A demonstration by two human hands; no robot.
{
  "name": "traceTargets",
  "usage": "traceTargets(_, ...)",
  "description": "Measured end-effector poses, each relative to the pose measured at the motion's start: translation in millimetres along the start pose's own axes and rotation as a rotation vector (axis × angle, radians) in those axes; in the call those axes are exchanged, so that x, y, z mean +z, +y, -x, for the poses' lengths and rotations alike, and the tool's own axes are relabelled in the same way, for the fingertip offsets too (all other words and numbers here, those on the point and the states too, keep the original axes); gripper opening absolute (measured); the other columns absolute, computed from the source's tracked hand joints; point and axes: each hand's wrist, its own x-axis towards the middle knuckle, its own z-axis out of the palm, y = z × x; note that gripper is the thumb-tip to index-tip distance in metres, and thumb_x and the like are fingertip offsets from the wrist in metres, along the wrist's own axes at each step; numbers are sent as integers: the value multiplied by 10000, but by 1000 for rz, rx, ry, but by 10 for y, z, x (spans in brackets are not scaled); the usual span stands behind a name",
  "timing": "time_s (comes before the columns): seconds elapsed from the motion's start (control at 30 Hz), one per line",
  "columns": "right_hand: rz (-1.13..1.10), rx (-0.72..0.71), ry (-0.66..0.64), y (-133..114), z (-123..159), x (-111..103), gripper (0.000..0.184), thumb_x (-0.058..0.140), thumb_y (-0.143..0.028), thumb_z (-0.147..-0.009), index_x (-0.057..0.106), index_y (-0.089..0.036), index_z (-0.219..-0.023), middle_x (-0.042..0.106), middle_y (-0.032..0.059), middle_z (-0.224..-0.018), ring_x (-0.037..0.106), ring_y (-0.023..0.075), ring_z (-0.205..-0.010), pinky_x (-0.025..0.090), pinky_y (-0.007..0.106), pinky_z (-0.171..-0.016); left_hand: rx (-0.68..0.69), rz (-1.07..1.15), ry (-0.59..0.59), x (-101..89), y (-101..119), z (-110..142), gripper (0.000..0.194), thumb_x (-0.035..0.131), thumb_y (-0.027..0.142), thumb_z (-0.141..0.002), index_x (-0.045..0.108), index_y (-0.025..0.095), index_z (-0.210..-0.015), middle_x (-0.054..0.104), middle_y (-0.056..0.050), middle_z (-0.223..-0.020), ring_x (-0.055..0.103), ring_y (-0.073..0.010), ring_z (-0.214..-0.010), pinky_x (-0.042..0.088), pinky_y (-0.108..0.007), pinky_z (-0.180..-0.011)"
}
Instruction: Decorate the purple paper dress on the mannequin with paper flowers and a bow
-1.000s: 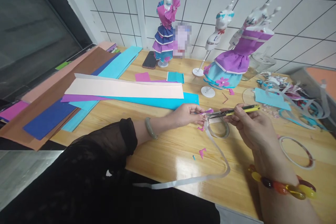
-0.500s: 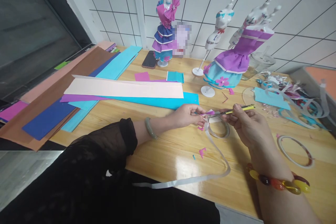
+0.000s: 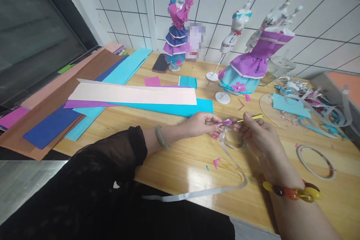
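Note:
My left hand [image 3: 201, 123] pinches a small pink paper piece [image 3: 226, 122] above the wooden table [image 3: 180, 165]. My right hand [image 3: 260, 137] is closed round yellow-handled scissors [image 3: 249, 119], whose blades meet the pink piece. Just below the hands lies a roll of clear tape [image 3: 234, 138] with a long loose strip [image 3: 202, 193] trailing toward the table's near edge. Small pink paper scraps [image 3: 216, 163] lie on the wood beneath.
Long crepe-paper sheets [image 3: 132, 93] in pink, cyan, blue and brown cover the left. Three dress-form mannequins stand at the back, one in a purple-and-cyan paper dress [image 3: 249, 67]. A phone [image 3: 161, 63], a second tape ring [image 3: 316, 156] and a pile of ribbon offcuts [image 3: 315, 107] lie around.
The scissors have drawn in toward my left hand and the pink piece, and my right hand has shifted slightly left. My left hand has stayed put.

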Motion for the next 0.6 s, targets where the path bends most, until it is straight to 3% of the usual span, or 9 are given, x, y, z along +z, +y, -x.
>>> traceTargets(0.43,-108,112,-42,48,-20,-19,198,728,-344,-685,694,-151,-657,694,74,-646,650,156,-579,560,238,-588,12,11,-13,-16,-31,-12,382,736,320,-633,590,78,-889,644,-93,-864,627,-144,-756,504,-358,-771)
traceTargets(0.6,-127,75,-41,70,-27,-30,279,792,-366,-587,686,-128,-688,693,67,-646,654,147,-569,573,229,-607,19,17,-14,-20,-31,-13,395,745,303,-623,588,79,-909,644,-93,-878,627,-140,-754,506,-348,-760)
